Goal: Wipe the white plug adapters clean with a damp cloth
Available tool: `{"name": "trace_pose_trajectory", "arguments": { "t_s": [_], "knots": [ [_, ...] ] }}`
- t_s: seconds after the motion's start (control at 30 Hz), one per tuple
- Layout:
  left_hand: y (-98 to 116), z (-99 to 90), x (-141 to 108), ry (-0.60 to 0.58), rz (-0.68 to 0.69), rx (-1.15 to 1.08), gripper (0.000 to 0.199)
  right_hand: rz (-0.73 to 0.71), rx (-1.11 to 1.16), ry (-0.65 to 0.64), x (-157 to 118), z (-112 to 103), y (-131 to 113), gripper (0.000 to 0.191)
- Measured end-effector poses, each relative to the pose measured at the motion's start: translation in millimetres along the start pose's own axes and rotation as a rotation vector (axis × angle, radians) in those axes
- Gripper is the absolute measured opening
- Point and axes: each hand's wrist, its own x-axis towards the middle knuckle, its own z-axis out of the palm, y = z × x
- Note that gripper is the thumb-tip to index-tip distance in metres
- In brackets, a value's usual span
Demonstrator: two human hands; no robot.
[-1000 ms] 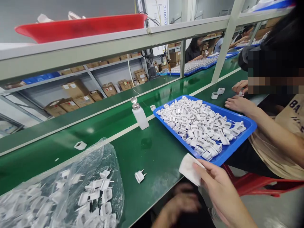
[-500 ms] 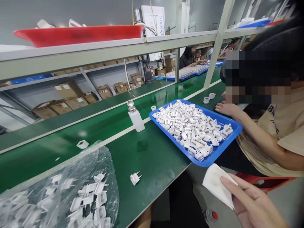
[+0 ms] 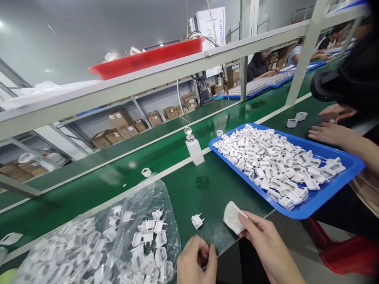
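Observation:
My right hand (image 3: 260, 236) pinches a folded white cloth (image 3: 233, 217) over the table's front edge. To its left, my left hand (image 3: 197, 260) is loosely curled, thumb apart from the fingers, with nothing visible in it. Just beyond my left hand, a single white plug (image 3: 197, 221) with two pins lies on the green table. A clear plastic bag (image 3: 154, 193) of many white plugs spreads out left of that hand. Farther back stands a white pump bottle (image 3: 194, 151), its metal lid raised.
A blue tray (image 3: 302, 213) heaped with white plug housings sits at right, beside a co-worker's hands (image 3: 331, 130). Loose housings (image 3: 146, 172) lie on the green surface. A metal shelf rail (image 3: 166, 75) crosses above, holding a red tray (image 3: 148, 57). A red stool (image 3: 346, 252) stands below.
My left hand has come into view at the table's front edge. My right hand has brought the cloth leftward over the table edge. The view has shifted left.

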Motion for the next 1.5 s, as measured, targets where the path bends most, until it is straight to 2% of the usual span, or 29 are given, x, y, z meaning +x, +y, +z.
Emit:
{"name": "trace_pose_trajectory", "arguments": {
  "t_s": [0.07,0.1,0.13,0.2,0.33,0.4,0.5,0.63,0.77,0.9,1.03,1.1,1.17,1.23,1.33,1.4,1.47,1.5],
  "knots": [
    [-4.4,4.9,13.9,0.314,0.077,0.120,0.018,-0.088,-0.203,0.010,9.4,9.3,0.9,0.053],
    [-6.9,7.3,19.7,0.418,0.094,0.155,0.018,-0.135,-0.289,0.019,12.7,12.0,0.0,0.054],
    [-9.5,9.2,24.5,0.458,0.096,0.169,0.029,-0.184,-0.360,0.024,15.1,13.2,-1.2,0.054],
    [-14.4,10.5,30.2,0.443,0.096,0.178,0.041,-0.285,-0.466,0.038,17.1,12.0,-3.0,0.050],
    [-20.4,7.0,30.6,0.307,0.137,0.124,0.028,-0.465,-0.638,0.127,14.8,0.0,6.1,0.039],
    [-22.5,4.8,28.5,0.266,0.155,0.087,0.030,-0.632,-0.766,0.135,11.8,-5.6,17.2,0.036],
    [-27.4,1.7,26.4,0.232,0.204,0.057,0.035,-0.883,-0.969,0.015,5.9,-6.1,31.8,0.042],
    [-35.8,-0.9,26.7,0.214,0.279,0.063,0.035,-1.047,-1.068,-0.068,-0.3,9.0,34.9,0.042],
    [-41.4,0.4,27.9,0.252,0.354,0.084,0.033,-1.124,-1.055,-0.260,-1.8,22.9,34.5,0.042],
    [-41.8,-1.1,29.3,0.271,0.415,0.165,0.039,-1.149,-1.117,-0.449,3.2,22.4,34.9,0.045],
    [-42.2,-1.4,30.4,0.244,0.495,0.169,0.036,-0.932,-1.080,-0.548,14.2,27.6,19.6,0.031],
    [-43.5,2.5,30.2,0.291,0.483,0.140,0.034,-0.804,-1.036,-0.571,18.6,33.8,12.0,0.024],
    [-44.8,8.1,29.6,0.341,0.472,0.122,0.034,-0.786,-1.029,-0.577,20.2,37.7,11.2,0.023],
    [-45.7,13.3,28.7,0.373,0.474,0.114,0.034,-0.902,-1.065,-0.552,18.9,37.0,19.2,0.028],
    [-45.2,16.7,28.0,0.393,0.464,0.120,0.036,-1.195,-1.150,-0.439,13.7,27.9,38.3,0.039],
    [-43.7,15.2,28.0,0.394,0.441,0.121,0.036,-1.372,-1.187,-0.354,9.6,19.2,46.1,0.036],
    [-40.9,11.5,27.9,0.394,0.417,0.103,0.036,-1.435,-1.161,-0.336,4.9,10.8,46.4,0.035],
    [-38.8,9.3,27.3,0.393,0.406,0.082,0.034,-1.397,-1.104,-0.342,2.0,7.1,44.5,0.038]
  ]
}}
